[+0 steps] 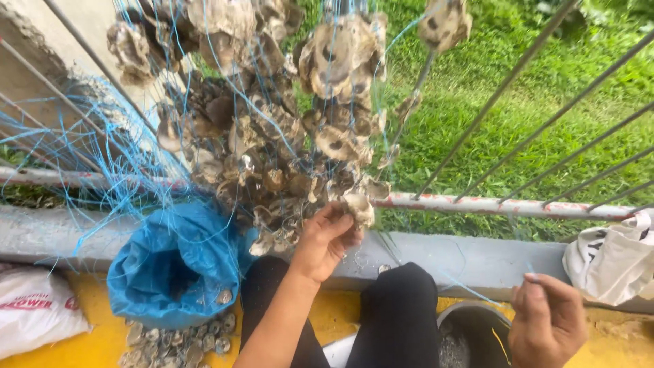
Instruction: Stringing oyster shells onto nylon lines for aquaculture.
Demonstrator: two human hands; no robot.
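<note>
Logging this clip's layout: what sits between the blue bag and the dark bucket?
In the head view, the person's two black-clad knees lie between the blue bag and bucket.

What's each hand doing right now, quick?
Left hand: closed on an oyster shell in the hanging cluster.
Right hand: pinched shut on a thin blue string.

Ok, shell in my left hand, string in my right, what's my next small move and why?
Probably draw the blue line taut with your right hand: it looks slack, while your left hand already pinches the lowest oyster shell in the hanging cluster, steadying it.
</note>
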